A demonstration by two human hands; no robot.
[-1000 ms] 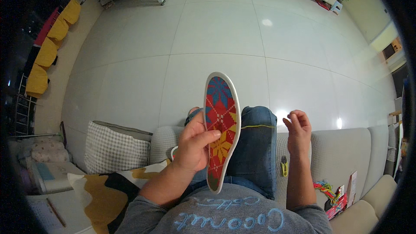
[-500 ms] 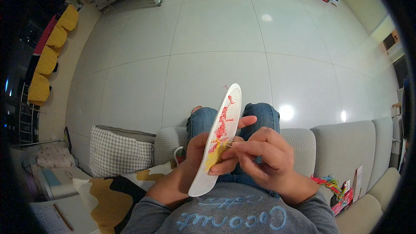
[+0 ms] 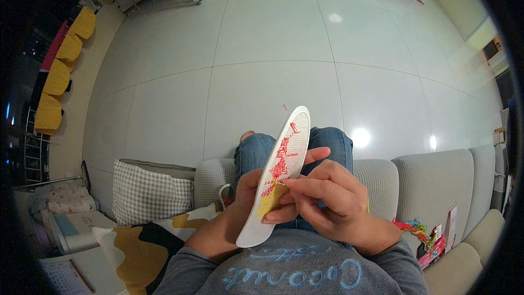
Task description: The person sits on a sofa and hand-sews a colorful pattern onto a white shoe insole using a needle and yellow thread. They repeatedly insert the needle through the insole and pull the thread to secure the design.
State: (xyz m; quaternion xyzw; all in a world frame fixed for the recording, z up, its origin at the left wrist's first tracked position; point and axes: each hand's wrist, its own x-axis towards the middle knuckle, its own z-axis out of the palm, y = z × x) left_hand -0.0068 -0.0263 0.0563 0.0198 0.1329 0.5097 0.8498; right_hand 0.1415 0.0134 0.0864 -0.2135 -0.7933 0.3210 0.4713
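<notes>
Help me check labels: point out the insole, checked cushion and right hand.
Insole (image 3: pixel 276 172): head view, middle of its stitched face.
Checked cushion (image 3: pixel 152 192): head view, middle of its front.
Right hand (image 3: pixel 339 199): head view, back of the hand.

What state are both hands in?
Left hand: closed, holding the insole.
Right hand: pinched closed at the insole; anything held is too small to tell.

Left fingers (image 3: pixel 278 216) hold insole (image 3: pixel 295 145); right fingers (image 3: pixel 316 187) at yellow stitches (image 3: pixel 267 203).
</notes>
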